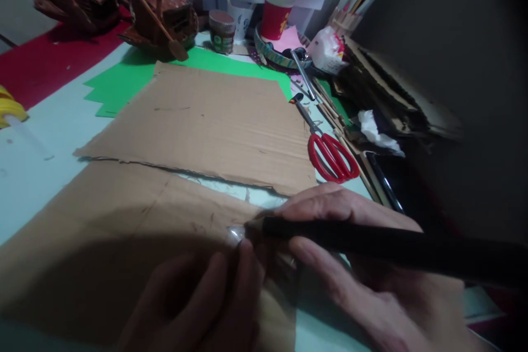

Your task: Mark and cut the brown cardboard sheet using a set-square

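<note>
Left hand: the left hand (193,297) is working nearer than the scissors (335,160) and to their left; its grip is closing to a narrow pinch, seemingly on the clear piece, perhaps to steady it.
Clear piece: the small clear piece (236,232) is showing just beyond the left fingertips, nearer than the scissors and to their left; what it is, I cannot tell.
Right hand: the right hand (363,275) is sitting just nearer than the scissors, its grip closing thumb and fingers around the black tool (350,236), low on the shaft, likely for fine control of the tip.
Near sheet: the near brown sheet (99,203) is lying under the hands, left of the scissors, probably serving as a work surface over the bench (25,187).
Scissors: they are lying with red handles facing the person, which is leaving them easy to pick up.
Far cardboard: the far cardboard (214,115) is lying flat, directly left of the scissors, its torn-looking edge facing the person.
Green sheets: the green sheets (119,85) are spreading partly beneath that cardboard, beyond the scissors.
Red cup: the red cup (275,16) is standing upright beyond the scissors, in a round tray (266,50) that is apparently keeping small things together.
</note>
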`<state>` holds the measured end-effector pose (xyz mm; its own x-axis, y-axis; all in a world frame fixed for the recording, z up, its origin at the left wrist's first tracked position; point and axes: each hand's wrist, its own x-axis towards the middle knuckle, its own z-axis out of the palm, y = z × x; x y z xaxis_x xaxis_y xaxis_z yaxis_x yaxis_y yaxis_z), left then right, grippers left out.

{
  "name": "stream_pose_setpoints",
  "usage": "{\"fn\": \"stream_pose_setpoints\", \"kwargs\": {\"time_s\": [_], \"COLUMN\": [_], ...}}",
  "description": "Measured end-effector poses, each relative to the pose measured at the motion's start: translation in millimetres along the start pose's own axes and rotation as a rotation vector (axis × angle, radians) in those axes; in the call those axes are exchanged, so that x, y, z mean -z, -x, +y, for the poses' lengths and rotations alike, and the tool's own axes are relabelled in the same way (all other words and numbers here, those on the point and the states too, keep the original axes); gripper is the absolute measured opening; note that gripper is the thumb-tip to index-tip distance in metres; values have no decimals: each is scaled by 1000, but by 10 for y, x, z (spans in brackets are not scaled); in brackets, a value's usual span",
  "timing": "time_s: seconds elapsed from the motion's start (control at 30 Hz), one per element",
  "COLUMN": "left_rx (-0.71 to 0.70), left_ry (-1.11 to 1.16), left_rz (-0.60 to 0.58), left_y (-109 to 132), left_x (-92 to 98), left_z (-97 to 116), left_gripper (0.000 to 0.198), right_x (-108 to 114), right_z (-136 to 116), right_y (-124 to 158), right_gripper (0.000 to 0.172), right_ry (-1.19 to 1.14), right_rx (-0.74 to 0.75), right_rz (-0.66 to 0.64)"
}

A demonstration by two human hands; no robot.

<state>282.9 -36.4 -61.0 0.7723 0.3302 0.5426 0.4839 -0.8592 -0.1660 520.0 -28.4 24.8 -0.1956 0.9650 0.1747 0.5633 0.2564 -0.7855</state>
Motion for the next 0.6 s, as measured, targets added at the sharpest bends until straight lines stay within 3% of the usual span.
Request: {"fn": "stream_pose_setpoints", "kwargs": {"time_s": [0.2, 0.47, 0.6], "left_rx": [43, -22, 127], "left_ry": [-4, -16, -18], "left_rz": [70, 33, 36], "left_y": [63, 163, 112], "left_x": [-9, -24, -57], "left_z": [7, 0, 69], "left_gripper": [33, 29, 29], "right_x": [-52, -33, -30], "right_z": [-30, -86, -112], "right_y": [-80, -204, -277], "right_gripper": [6, 4, 5], "right_ry": [-60, -98, -130], "right_rx": [-11, -32, -53], "right_rz": [22, -49, -80]}}
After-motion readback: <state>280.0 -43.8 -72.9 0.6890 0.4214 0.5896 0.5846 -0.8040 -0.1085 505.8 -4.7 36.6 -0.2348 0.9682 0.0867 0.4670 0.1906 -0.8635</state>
